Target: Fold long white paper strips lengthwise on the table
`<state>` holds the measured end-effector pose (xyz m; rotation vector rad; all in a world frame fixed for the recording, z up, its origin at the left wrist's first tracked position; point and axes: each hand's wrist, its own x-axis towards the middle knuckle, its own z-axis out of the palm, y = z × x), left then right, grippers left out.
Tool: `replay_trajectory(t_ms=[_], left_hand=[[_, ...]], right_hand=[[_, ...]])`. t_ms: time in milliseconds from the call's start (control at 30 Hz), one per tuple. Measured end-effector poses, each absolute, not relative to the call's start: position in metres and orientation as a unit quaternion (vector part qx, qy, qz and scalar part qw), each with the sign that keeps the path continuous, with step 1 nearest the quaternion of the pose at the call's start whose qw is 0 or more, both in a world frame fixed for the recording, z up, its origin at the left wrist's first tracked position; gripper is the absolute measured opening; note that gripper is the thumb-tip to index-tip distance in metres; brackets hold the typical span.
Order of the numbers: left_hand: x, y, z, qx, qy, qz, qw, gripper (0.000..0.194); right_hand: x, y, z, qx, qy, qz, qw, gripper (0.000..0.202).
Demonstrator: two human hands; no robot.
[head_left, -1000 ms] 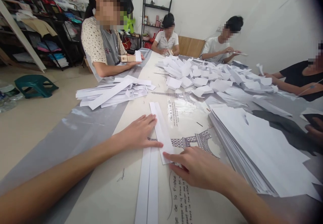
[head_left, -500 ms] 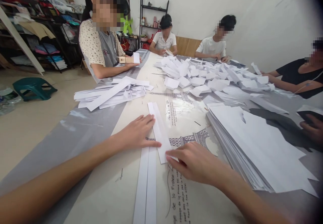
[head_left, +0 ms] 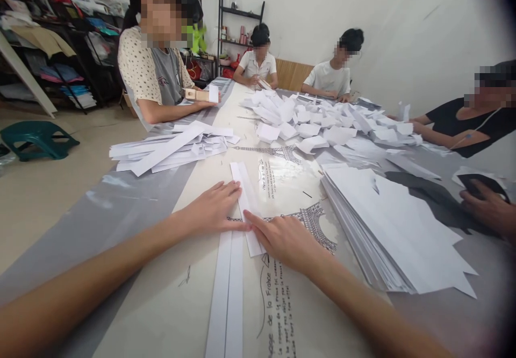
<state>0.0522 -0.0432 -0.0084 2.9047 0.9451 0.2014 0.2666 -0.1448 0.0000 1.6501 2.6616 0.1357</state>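
Note:
A folded white paper strip lies on the printed table cover, slanting away from me. My left hand rests flat along its left edge, fingers stretched out and thumb reaching across near its middle. My right hand presses on the strip with an outstretched index finger, thumb just below and the other fingers bent. The two hands nearly touch at the strip. Closer to me, two long white paper strips lie side by side, their far ends by my left hand.
A stack of white paper sheets lies to the right. A pile of paper strips is at the left, and many folded papers cover the far table. Several co-workers sit around; one hand holds a dark object at right. A green stool stands on the floor.
My right hand has slid up the strip from its near end to about its middle, beside my left thumb. The left hand stays against the strip. The view has shifted slightly.

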Motion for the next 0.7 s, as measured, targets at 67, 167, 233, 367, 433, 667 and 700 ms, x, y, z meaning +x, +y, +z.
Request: replay_trajectory(t_ms=[67,167,233,367,433,667,700], left_hand=[[0.052,-0.042,-0.010,0.948,0.307,0.069,0.036,0.098],[0.052,-0.041,-0.012,0.950,0.303,0.074,0.028,0.098],[0.051,-0.040,-0.014,0.950,0.301,0.076,0.027,0.098],[0.051,-0.039,-0.016,0.950,0.300,0.082,0.031,0.099],[0.051,-0.038,-0.015,0.950,0.300,0.082,0.028,0.100],[0.052,-0.040,-0.013,0.949,0.303,0.080,0.037,0.100],[0.052,-0.041,-0.013,0.949,0.304,0.079,0.038,0.101]], right_hand=[[0.265,-0.146,0.004,0.530,0.847,0.041,0.008,0.040],[0.266,-0.150,0.012,0.526,0.850,0.031,0.015,0.039],[0.268,-0.152,0.017,0.511,0.859,0.024,0.023,0.038],[0.273,-0.154,0.024,0.475,0.880,0.009,0.026,0.035],[0.275,-0.155,0.026,0.461,0.887,0.001,0.023,0.035],[0.269,-0.167,0.031,0.438,0.897,0.023,0.053,0.036],[0.267,-0.168,0.031,0.433,0.899,0.028,0.058,0.036]])
